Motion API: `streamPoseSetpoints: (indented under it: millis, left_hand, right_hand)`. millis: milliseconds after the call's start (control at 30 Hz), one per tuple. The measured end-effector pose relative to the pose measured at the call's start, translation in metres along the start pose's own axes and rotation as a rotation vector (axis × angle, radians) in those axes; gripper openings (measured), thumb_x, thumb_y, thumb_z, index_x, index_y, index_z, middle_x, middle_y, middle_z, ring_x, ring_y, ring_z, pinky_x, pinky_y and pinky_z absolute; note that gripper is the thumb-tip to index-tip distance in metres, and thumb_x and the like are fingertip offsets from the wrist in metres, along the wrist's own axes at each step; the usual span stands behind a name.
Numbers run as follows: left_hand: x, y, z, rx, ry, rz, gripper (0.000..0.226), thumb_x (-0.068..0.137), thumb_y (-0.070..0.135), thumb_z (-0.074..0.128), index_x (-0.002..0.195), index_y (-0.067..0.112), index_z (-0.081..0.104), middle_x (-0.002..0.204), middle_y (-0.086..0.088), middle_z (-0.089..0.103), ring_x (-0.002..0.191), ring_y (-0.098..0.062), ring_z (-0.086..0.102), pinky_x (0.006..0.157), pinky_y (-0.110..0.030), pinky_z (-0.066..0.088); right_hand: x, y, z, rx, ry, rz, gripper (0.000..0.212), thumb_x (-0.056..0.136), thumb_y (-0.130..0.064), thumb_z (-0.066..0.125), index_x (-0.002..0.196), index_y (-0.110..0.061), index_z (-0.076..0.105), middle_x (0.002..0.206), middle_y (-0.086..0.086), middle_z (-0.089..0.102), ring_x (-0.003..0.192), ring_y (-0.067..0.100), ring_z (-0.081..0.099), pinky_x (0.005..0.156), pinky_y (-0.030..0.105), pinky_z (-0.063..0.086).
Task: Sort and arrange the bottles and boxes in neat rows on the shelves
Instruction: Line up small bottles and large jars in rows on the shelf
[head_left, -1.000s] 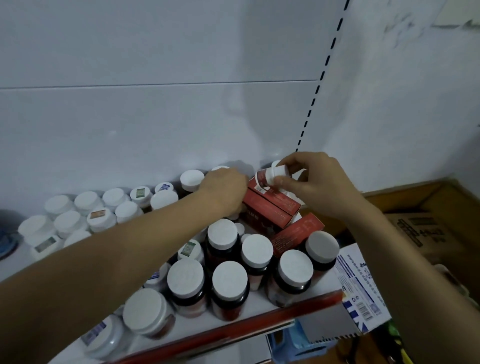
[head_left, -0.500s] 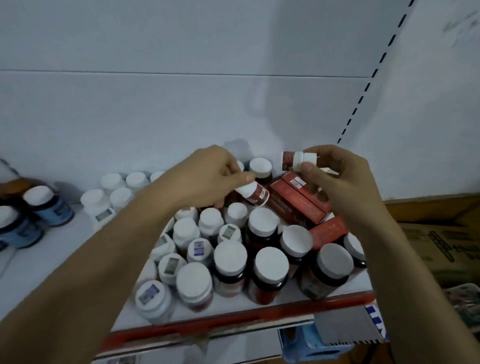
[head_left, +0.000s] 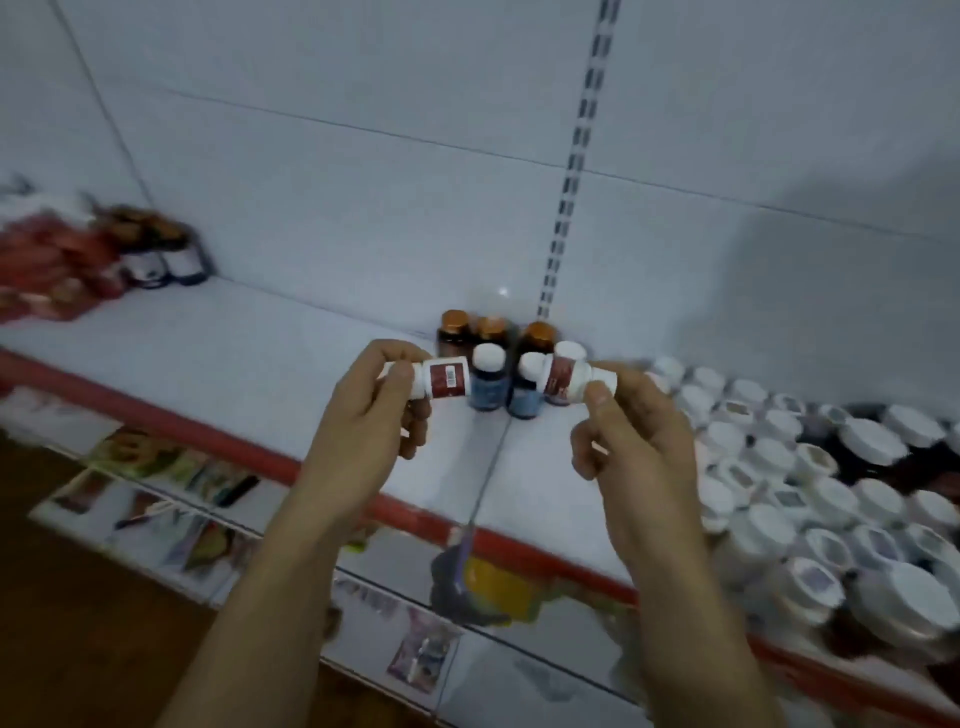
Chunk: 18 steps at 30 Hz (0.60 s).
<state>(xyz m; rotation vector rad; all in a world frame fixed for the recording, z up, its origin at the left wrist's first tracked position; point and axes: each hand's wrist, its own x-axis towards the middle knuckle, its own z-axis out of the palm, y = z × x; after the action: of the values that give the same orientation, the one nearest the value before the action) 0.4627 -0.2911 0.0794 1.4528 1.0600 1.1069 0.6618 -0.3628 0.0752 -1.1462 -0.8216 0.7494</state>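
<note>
Red-label bottle (head_left: 442, 379) sideways in left hand (head_left: 366, 421) — second bottle (head_left: 567, 383) in right hand (head_left: 636, 436).

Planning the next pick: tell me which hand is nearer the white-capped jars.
Right. The right hand sits just left of the jars; the left hand is farther left, beyond it.

The barcode-labelled bottle (head_left: 444, 379) and the second small bottle (head_left: 563, 382) are seen to be of smooth white plastic, each wrapped in a dark red label of slight sheen. The shelf (head_left: 234, 353) and back panel (head_left: 363, 218) are finished in smooth white, faintly glossy, a highlight being caught on the panel. Coppery, metallic-looking caps are borne by the brown bottles (head_left: 454, 332); matt white plastic lids are found on the jars (head_left: 774, 457).
</note>
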Motion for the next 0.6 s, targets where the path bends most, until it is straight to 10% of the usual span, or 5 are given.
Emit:
streamPoseSetpoints:
  millis: [433,600]
  left_hand:
    - [-0.041,-0.089,-0.391,-0.441,0.664,-0.161,0.02,0.105,0.022,0.054,0.121,0.013,0.062,0.082,0.001,0.062,0.072,-0.015,0.059,0.068,-0.029,0.053]
    - [-0.023,-0.121,-0.524,-0.444,0.806,-0.118,0.025,0.104,0.019,0.055,0.125,0.008,0.064,0.091,-0.005,0.066,0.073,-0.012,0.06,0.064,-0.026,0.052]
  right_hand:
    - [-0.039,0.114,0.428,0.201,-0.506,0.275,0.029,0.095,0.007,0.06,0.121,-0.005,0.065,0.111,0.019,0.069,0.09,0.026,0.071,0.079,0.033,0.058]
    - [-0.062,0.165,0.591,0.31,-0.717,0.488,0.024,0.096,-0.014,0.06,0.118,-0.005,0.062,0.104,0.016,0.069,0.08,0.023,0.068,0.072,0.033,0.058]
